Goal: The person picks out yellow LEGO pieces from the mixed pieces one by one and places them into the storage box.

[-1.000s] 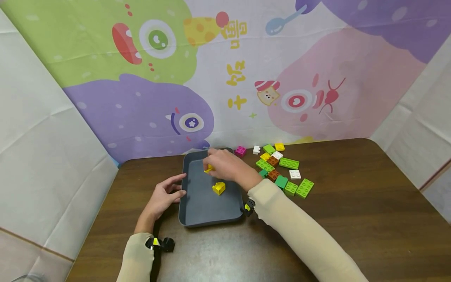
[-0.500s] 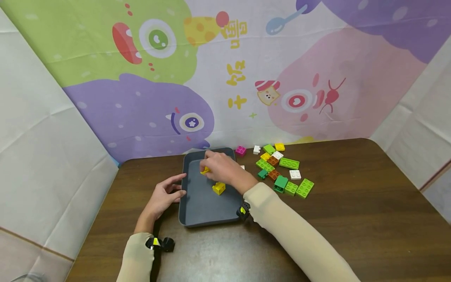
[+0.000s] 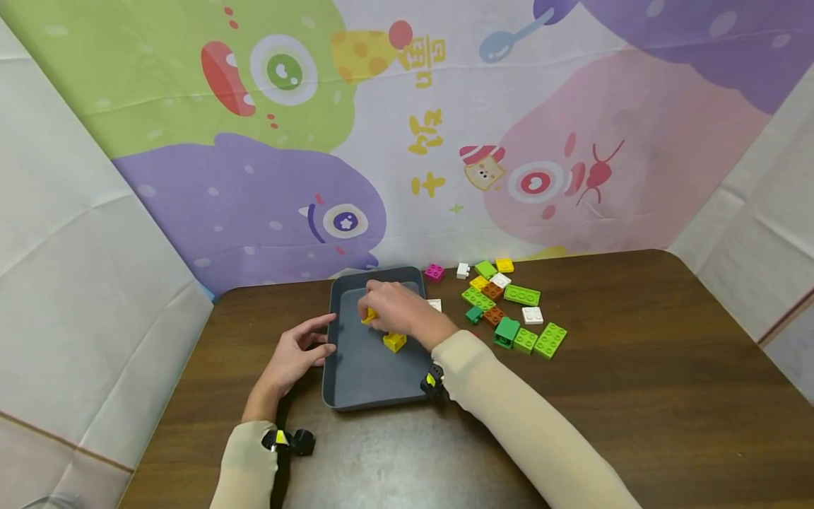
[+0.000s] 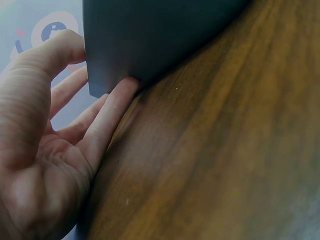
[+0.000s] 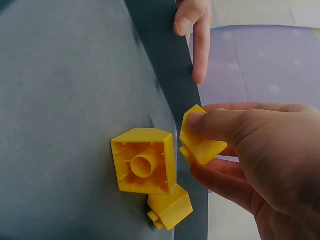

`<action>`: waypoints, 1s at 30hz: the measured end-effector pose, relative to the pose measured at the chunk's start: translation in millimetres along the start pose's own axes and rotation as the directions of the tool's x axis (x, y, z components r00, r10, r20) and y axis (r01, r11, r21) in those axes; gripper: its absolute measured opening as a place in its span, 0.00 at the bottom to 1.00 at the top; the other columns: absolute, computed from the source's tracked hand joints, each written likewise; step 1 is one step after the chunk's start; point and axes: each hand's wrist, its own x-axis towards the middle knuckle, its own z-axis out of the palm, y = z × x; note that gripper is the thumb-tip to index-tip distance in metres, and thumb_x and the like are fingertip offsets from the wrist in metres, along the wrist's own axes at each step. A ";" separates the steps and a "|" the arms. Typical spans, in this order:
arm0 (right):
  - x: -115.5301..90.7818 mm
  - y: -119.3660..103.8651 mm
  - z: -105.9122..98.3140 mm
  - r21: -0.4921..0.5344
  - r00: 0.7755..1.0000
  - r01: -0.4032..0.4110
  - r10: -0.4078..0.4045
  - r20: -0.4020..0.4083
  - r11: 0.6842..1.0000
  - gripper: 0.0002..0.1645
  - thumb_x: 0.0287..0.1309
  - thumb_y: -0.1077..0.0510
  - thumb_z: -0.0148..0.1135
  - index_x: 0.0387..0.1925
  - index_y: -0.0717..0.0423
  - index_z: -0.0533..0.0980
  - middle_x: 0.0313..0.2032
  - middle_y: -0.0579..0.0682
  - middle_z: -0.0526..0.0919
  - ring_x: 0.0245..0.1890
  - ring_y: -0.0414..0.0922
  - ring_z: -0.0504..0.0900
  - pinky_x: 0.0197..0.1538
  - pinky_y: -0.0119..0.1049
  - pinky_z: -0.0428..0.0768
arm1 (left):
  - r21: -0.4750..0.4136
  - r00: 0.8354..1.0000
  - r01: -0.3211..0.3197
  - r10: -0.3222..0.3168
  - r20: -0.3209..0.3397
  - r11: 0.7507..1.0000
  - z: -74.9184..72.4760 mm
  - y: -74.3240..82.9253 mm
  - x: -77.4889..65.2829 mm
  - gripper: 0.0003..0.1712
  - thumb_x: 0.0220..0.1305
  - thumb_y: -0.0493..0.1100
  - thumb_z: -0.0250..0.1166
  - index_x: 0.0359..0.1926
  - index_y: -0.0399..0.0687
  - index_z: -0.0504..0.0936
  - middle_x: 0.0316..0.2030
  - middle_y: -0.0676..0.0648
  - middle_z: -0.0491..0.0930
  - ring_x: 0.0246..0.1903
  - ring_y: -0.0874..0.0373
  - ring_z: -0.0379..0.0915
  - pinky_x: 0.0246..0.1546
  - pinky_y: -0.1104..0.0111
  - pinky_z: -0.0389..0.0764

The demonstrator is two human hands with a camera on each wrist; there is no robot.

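A yellow brick (image 3: pixel 368 317) is pinched between thumb and fingers in the grip of the right hand (image 3: pixel 396 308), held within the outline of the grey tray (image 3: pixel 369 382) at about 11 o'clock from a second yellow brick (image 3: pixel 395 343), with the forearm slanted in from 4 o'clock. The grip of the left hand (image 3: pixel 297 359) is relaxed, its fingertips rested against the tray's 9 o'clock wall, its forearm angled over the bench (image 3: pixel 636 396) from 7 o'clock.

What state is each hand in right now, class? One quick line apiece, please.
Left hand: open, touching the side of the gray tray.
Right hand: closed, pinching a yellow brick.
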 end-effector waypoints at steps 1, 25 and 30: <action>-2.8 -5.2 -5.3 0.008 1.000 0.000 0.000 0.011 1.000 0.08 0.72 0.57 0.78 0.50 0.50 0.93 0.51 0.54 0.87 0.46 0.51 0.86 0.56 0.48 0.90 | 0.000 1.000 0.000 0.000 0.000 1.000 -0.1 -0.1 0.0 0.36 0.76 0.32 0.70 0.82 0.39 0.74 0.64 0.22 0.80 0.49 0.70 0.81 0.43 0.70 0.90; -10.5 -12.9 -2.5 0.021 0.997 -0.035 0.034 0.069 0.999 0.04 0.73 0.57 0.77 0.46 0.50 0.93 0.52 0.52 0.89 0.48 0.49 0.86 0.57 0.42 0.90 | -0.005 1.000 0.009 -0.009 -0.006 1.000 0.8 0.6 0.2 0.37 0.75 0.31 0.71 0.81 0.39 0.74 0.61 0.23 0.81 0.48 0.69 0.81 0.43 0.71 0.90; -10.9 -12.1 -2.6 0.030 0.995 -0.047 0.044 0.088 0.998 0.04 0.73 0.58 0.77 0.46 0.50 0.93 0.52 0.52 0.89 0.48 0.48 0.86 0.58 0.42 0.90 | -0.005 1.000 0.009 -0.009 -0.006 1.000 0.6 1.1 0.6 0.37 0.75 0.31 0.71 0.81 0.39 0.74 0.63 0.23 0.81 0.49 0.69 0.81 0.43 0.71 0.90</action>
